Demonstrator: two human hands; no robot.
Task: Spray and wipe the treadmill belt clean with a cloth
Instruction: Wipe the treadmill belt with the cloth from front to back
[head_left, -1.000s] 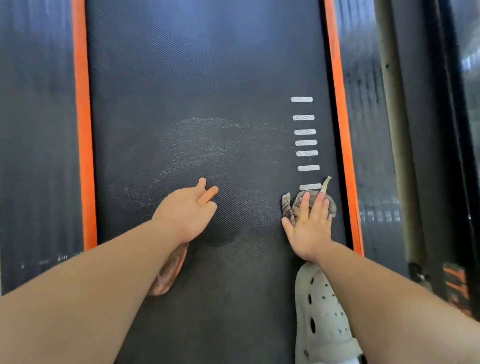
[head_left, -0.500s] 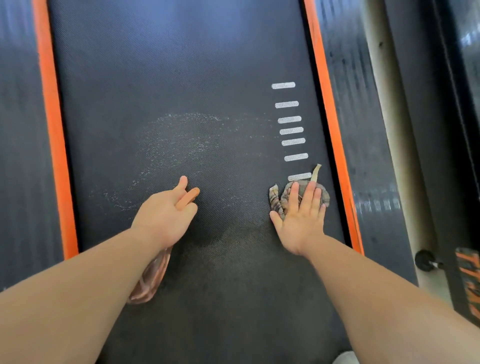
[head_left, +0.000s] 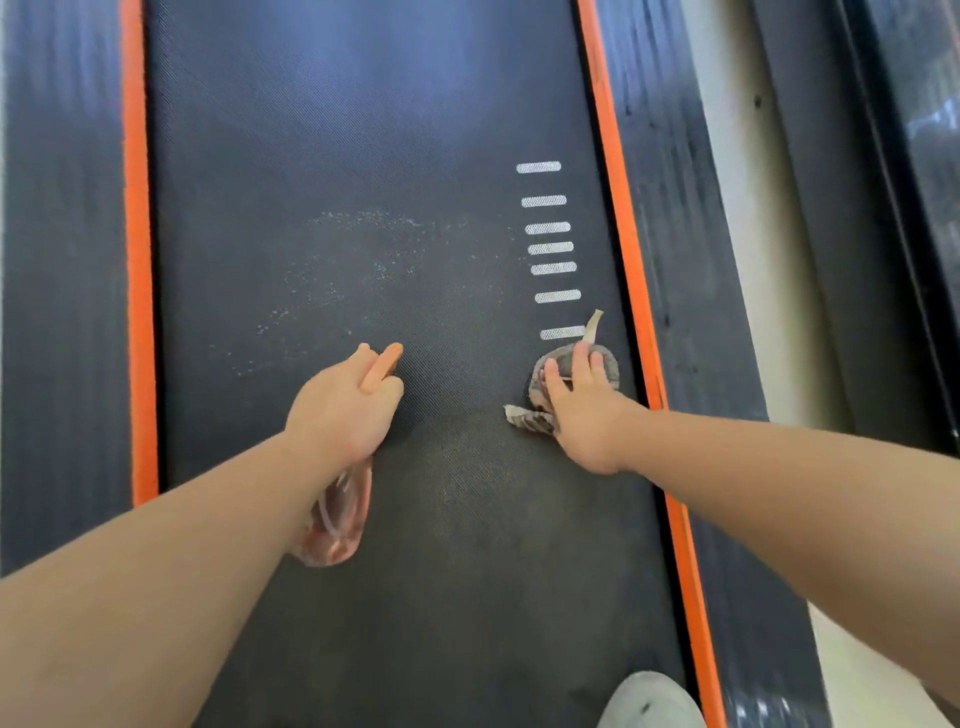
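Note:
The dark treadmill belt (head_left: 363, 130) runs away from me between two orange strips. A patch of pale spray droplets (head_left: 353, 265) lies on it ahead of my hands. My left hand (head_left: 348, 405) grips an orange-tinted spray bottle (head_left: 337, 514), whose orange trigger sticks out past my fingers and whose body hangs under my wrist. My right hand (head_left: 582, 410) presses flat on a crumpled grey cloth (head_left: 608, 364) near the belt's right side, just below a column of white dashes (head_left: 548, 249).
Orange strips (head_left: 137, 260) border the belt, with black side rails (head_left: 670, 156) outside them. A pale floor strip (head_left: 753, 208) and dark framing lie to the right. The toe of a light shoe (head_left: 649, 701) stands on the belt at the bottom right.
The view has drifted, and the shoe is back at the bottom edge. My right hand has turned on the cloth, which now bunches under the fingers with a corner sticking out left. The spray patch looks fainter.

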